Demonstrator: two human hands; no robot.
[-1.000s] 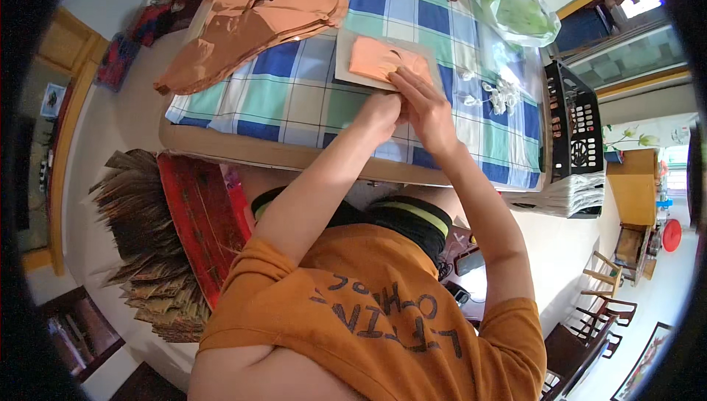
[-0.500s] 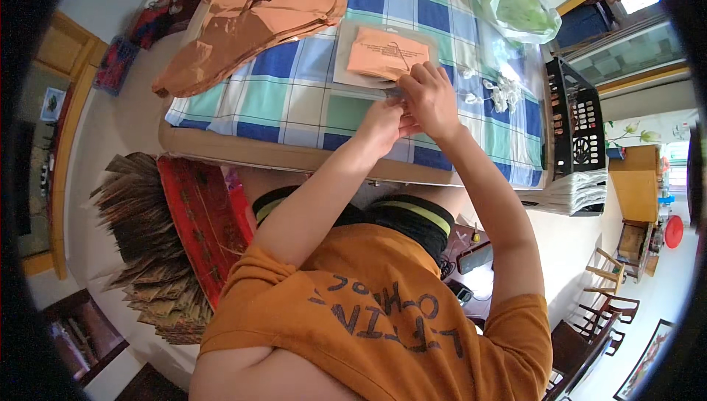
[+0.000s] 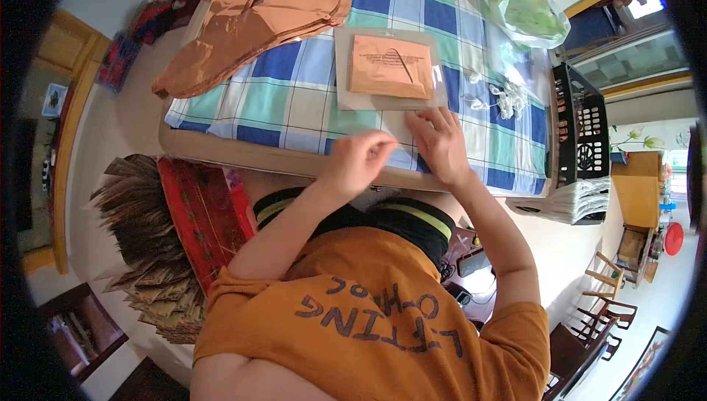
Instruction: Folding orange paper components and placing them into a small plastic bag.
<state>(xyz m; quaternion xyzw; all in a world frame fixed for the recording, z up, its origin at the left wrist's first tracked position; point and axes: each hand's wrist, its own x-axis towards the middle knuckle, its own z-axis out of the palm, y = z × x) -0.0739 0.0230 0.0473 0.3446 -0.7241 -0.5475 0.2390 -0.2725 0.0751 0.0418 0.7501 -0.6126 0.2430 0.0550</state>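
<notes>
A clear flat packet (image 3: 346,95) with a folded copper-coloured foil piece (image 3: 390,66) inside lies on the blue, green and white checked tablecloth (image 3: 294,99). Its pale flap reaches toward the table's near edge. My left hand (image 3: 357,162) is curled just below the packet, fingertips pinched together at the flap's edge. My right hand (image 3: 440,143) lies beside it with fingers spread flat, the tips resting on the packet's lower right edge. Both forearms come up from my orange shirt.
A pile of copper foil balloons (image 3: 250,18) lies at the table's far left, a green plastic bag (image 3: 526,11) at the far right, white cords (image 3: 501,95) beside the packet. A black basket (image 3: 582,128) stands right of the table, a red box (image 3: 202,209) and stacked foil sheets (image 3: 147,254) at left.
Both hands have drawn back from on top of the packet toward the table's near edge. The packet now lies uncovered and flat, with the foil piece fully showing.
</notes>
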